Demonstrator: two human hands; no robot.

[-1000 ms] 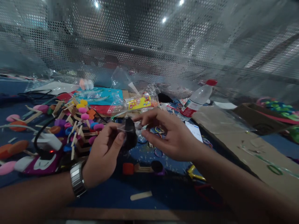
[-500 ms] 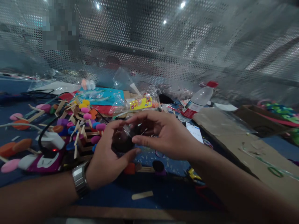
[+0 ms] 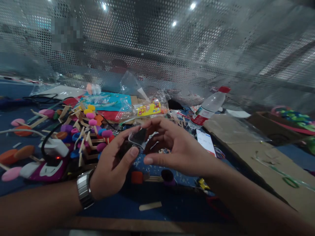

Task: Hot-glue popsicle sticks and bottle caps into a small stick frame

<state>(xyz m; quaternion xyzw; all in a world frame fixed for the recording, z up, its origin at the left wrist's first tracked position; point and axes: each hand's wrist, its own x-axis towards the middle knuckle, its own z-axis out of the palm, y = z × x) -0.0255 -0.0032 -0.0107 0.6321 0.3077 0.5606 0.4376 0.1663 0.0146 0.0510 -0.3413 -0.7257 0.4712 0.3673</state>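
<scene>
My left hand (image 3: pixel 112 167), with a metal watch on its wrist, is closed on a dark object with a clear plastic rim (image 3: pixel 137 138), its thumb pressed to the near edge. Just right of it, my right hand (image 3: pixel 172 147) is curved with thumb and fingers apart; nothing shows between them. Its fingertips are close to the dark object, and whether they touch it I cannot tell. Below the hands lie an orange piece (image 3: pixel 136 177) and a black round piece (image 3: pixel 167 175) by wooden sticks. A flat wooden stick (image 3: pixel 150 206) is nearer the table's front edge.
Colourful round pieces with wooden sticks (image 3: pixel 83 141) crowd the left, beside a purple power strip (image 3: pixel 49 170). Behind are a yellow-labelled plastic packet (image 3: pixel 149 108) and a red-capped bottle (image 3: pixel 205 109). A phone (image 3: pixel 205 141) and cardboard (image 3: pixel 261 157) lie right.
The dark object has tilted, and its clear rim shows more. My left thumb has moved up onto it. My right hand's fingers have drawn slightly away to the right and spread.
</scene>
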